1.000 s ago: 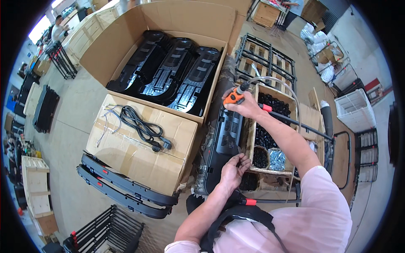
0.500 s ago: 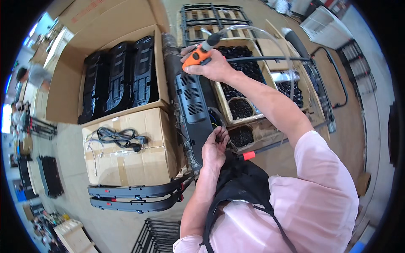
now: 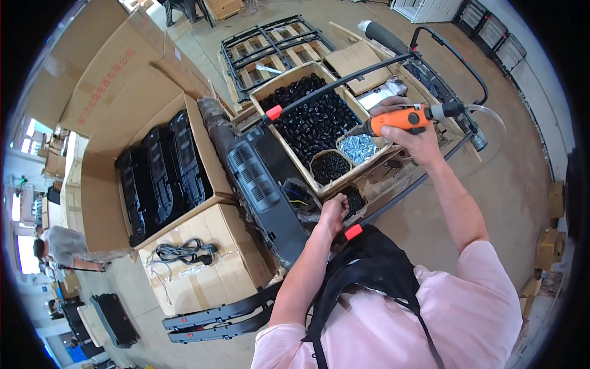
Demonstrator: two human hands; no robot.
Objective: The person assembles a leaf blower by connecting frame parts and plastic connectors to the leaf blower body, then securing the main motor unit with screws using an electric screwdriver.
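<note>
My right hand (image 3: 416, 140) is wrapped around an orange air screwdriver (image 3: 402, 119) with a clear hose at its rear. Its tip points left, above a batch of silver screws (image 3: 358, 149) in a wooden box. My left hand (image 3: 335, 210) is curled at the edge of a small container of tiny black parts (image 3: 354, 203); its fingertips are partly hidden, so what they pinch cannot be made out. Left of that hand lies a long black plastic housing (image 3: 261, 190) with vent slots, coloured wires showing at an opening on its side.
The wooden box (image 3: 261, 92) holds many black plastic parts and a smaller tub of black pieces (image 3: 330, 166). A black frame bar with red ends (image 3: 344, 80) crosses it. At left stand an open carton (image 3: 203, 144) of black housings and a carton with a coiled cable (image 3: 184, 251).
My right hand has swung the screwdriver from above the housing rightward over the screw box. My left hand has moved from the wires to the small container. The view has turned.
</note>
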